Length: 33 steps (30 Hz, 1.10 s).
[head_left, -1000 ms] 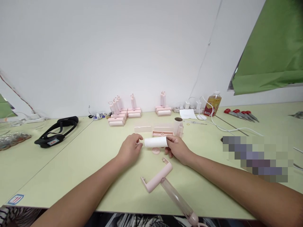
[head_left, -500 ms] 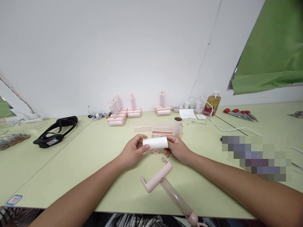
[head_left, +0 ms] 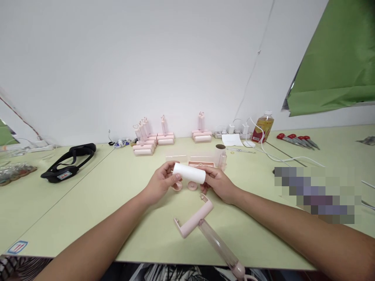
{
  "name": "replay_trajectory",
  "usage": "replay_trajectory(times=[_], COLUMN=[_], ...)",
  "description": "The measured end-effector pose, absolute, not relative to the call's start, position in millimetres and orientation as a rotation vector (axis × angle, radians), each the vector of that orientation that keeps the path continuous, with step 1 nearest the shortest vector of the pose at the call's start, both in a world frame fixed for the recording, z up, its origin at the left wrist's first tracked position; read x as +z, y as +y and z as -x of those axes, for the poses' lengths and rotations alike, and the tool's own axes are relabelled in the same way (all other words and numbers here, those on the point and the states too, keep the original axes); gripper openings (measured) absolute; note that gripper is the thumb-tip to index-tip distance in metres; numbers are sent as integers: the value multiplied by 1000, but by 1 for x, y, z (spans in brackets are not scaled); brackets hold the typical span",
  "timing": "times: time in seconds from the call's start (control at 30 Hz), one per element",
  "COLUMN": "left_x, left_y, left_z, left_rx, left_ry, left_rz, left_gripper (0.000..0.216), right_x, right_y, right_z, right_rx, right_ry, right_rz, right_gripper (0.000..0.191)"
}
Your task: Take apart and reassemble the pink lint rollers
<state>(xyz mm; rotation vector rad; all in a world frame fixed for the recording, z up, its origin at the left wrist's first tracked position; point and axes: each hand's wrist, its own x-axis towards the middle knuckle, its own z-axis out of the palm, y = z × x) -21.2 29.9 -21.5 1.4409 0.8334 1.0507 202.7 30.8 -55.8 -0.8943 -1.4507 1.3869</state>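
left hand (head_left: pixel 160 182): gripping white roll (head_left: pixel 189 173), mid-frame
right hand (head_left: pixel 220 184): fingers grasping its other end
pink roller handle (head_left: pixel 211 235): chilling lower center

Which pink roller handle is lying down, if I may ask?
The nearest handle, lying on this side of the white roll held in the left hand and right hand; the other handles stand upright by the wall.

Bright, even light, faint soft shadows, wide-angle edge stretch, pixelated patch (head_left: pixel 315 196) at right
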Motion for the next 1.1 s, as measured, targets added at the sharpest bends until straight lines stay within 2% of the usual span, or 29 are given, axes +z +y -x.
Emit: replay_trajectory(times=[0.23,0.37,0.53,0.7,0.8,0.9,1.1], left_x=[19,23,1,-2,8,8,-18], left_y=[66,102,141,123,81,39,25], left_z=[70,89,92,82,59,27,-3], left_rx=[1547,1318,1010,965,815,331,196], left_ry=[1448,1781,1889,2019,1761,1210,1234], left_rz=[-1682,-2075,-2092,-2185,-2533,-2696,-2725], left_gripper=[51,49,45,65,46,32,31], right_x=[-63,-64,-60,-58,-59,-61,-64], right_y=[32,32,28,28,29,32,35], right_z=[-202,-201,-201,-201,-201,-200,-199], right_rx=[1370,1359,1361,1382,1396,1400,1323], right_ry=[-1507,-1568,-1617,-1662,-1638,-1609,-1605], right_rz=[900,944,1002,1017,1031,994,957], right_gripper=[43,40,36,28,28,30,31])
